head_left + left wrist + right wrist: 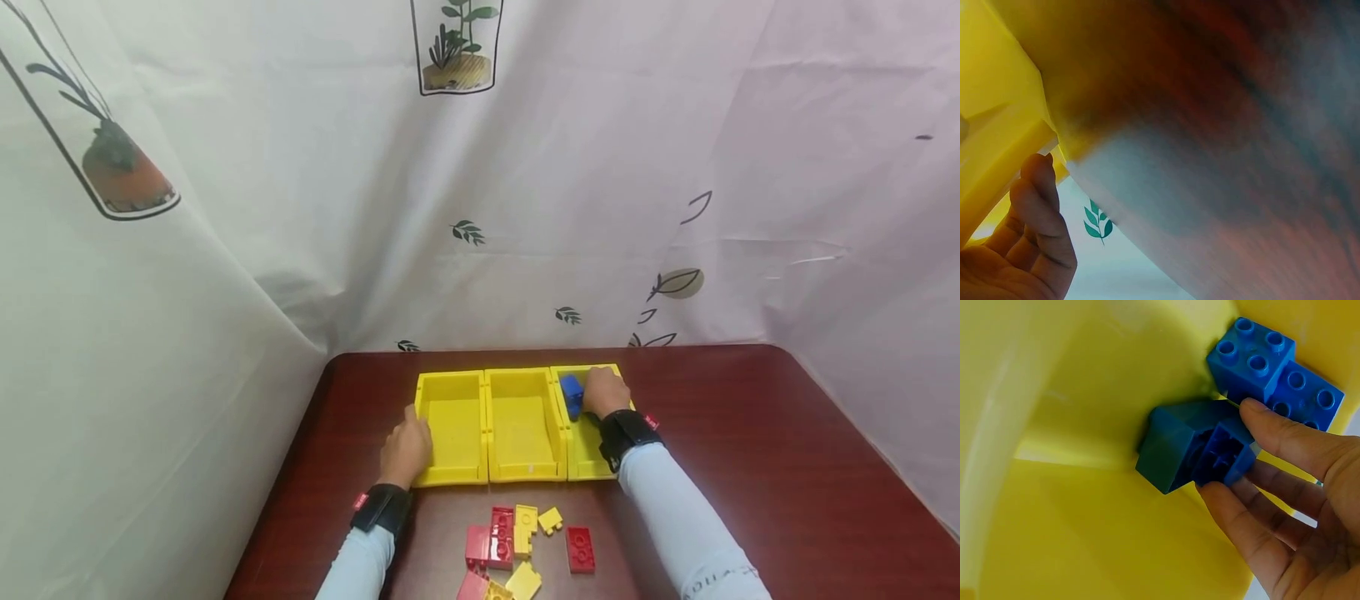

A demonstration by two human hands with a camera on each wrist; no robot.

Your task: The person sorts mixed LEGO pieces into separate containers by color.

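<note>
Three yellow bins stand joined side by side on the table. My left hand (406,448) grips the outer side wall of the left yellow bin (450,385); in the left wrist view its curled fingers (1038,206) lie along that wall. Inside the right yellow bin (592,454), my right hand (606,392) pinches a blue toy brick (1169,447) between thumb and fingers, its hollow underside partly showing. Close beside the thumb are more blue bricks (1250,359), studs showing, against the bin's wall.
In front of the bins lie several red bricks (580,550) and yellow bricks (524,581) on the dark red table (750,433). The middle yellow bin (521,425) stands between my hands. A white printed cloth (525,208) hangs behind the table.
</note>
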